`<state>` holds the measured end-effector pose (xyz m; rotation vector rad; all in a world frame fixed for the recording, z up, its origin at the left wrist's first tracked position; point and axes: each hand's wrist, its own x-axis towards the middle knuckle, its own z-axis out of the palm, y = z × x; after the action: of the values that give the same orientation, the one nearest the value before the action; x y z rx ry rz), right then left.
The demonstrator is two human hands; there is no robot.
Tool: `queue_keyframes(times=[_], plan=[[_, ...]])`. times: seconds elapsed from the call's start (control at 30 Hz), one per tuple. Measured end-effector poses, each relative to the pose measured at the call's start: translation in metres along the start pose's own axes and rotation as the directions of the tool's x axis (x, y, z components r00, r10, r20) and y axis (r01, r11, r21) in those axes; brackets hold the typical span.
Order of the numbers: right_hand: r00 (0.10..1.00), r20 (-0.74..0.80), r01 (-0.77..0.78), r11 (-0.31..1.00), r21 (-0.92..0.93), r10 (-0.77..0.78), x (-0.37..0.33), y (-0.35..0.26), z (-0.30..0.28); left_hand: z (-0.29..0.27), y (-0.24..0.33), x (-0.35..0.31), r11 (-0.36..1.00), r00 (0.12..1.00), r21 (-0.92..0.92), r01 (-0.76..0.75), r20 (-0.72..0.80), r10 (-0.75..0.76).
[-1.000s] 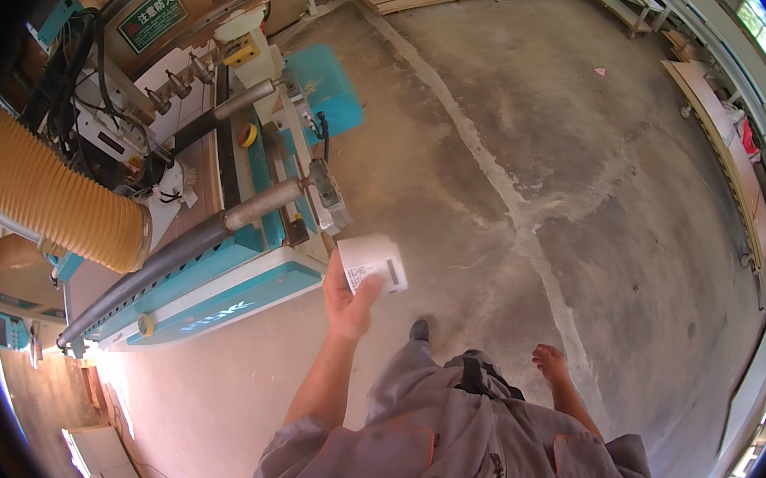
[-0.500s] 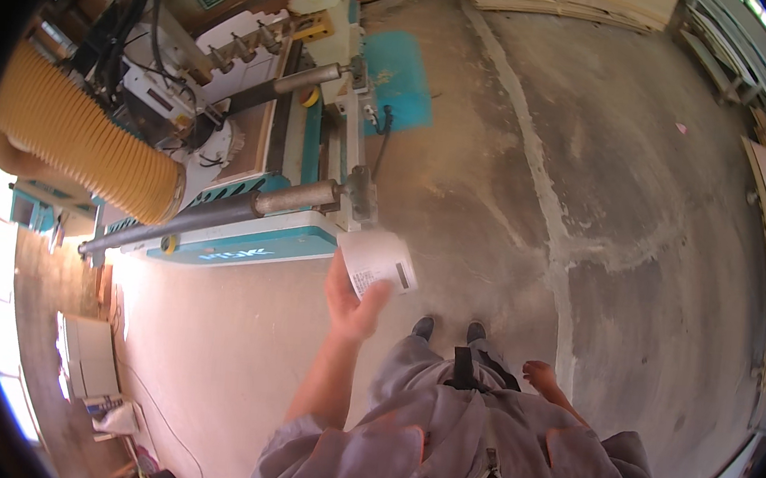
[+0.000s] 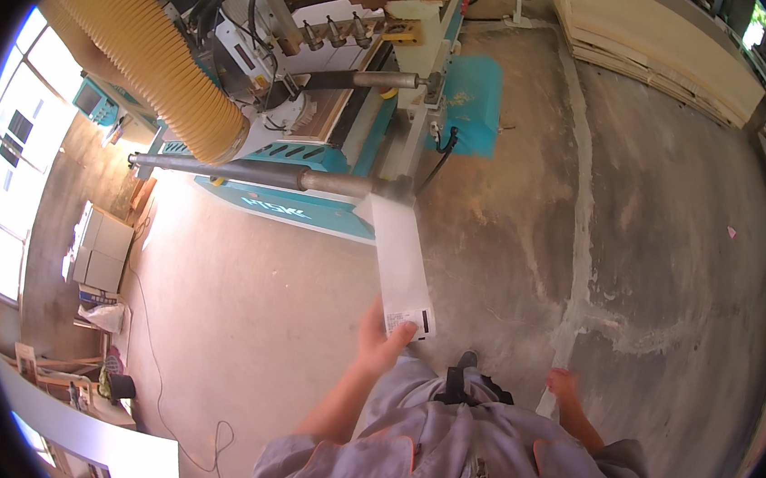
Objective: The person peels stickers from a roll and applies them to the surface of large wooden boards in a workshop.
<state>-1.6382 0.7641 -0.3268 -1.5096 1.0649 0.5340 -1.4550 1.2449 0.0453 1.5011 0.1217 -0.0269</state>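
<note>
My left hand (image 3: 381,339) is closed on the near end of a long white strip of paper labels (image 3: 402,263), thumb on top. Small dark print and a black bar show at the held end. From there the strip stretches away toward the end of a machine's roller, its far end blurred; I cannot tell whether it touches the roller. Low at my right side hangs my right hand (image 3: 562,382), away from the strip. Its fingers are smeared by motion, and nothing shows in it.
A teal and white woodworking machine (image 3: 281,210) with grey rollers (image 3: 225,169) stands ahead on the left, under a ribbed yellow hose (image 3: 158,55). Wooden boards (image 3: 654,58) are stacked at the far right. A thin cable (image 3: 152,378) crosses the floor at left, near a white cabinet (image 3: 102,246).
The strip, bunched short before, now extends long from my left hand. That hand sits lower and nearer my body. The view has swung left, so the machine appears further right.
</note>
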Motion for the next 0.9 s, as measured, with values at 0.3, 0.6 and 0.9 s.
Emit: queue_keyframes(times=[0.3,0.6,0.9], plan=[[0.962,0.271,0.074,0.993,-0.089,-0.047,0.022,-0.021,0.066,-0.011,-0.008,-0.004,1.0,0.993,-0.009,-0.022,-0.12,0.021],[0.954,0.3,0.034,0.999,-0.034,-0.022,0.028,-0.055,0.048,0.001,-0.021,0.001,0.997,0.998,-0.069,0.026,-0.053,-0.029],[0.98,0.196,-0.015,0.994,-0.112,0.036,0.03,-0.053,0.038,0.015,-0.029,0.015,0.989,0.996,-0.123,0.086,0.031,-0.083]])
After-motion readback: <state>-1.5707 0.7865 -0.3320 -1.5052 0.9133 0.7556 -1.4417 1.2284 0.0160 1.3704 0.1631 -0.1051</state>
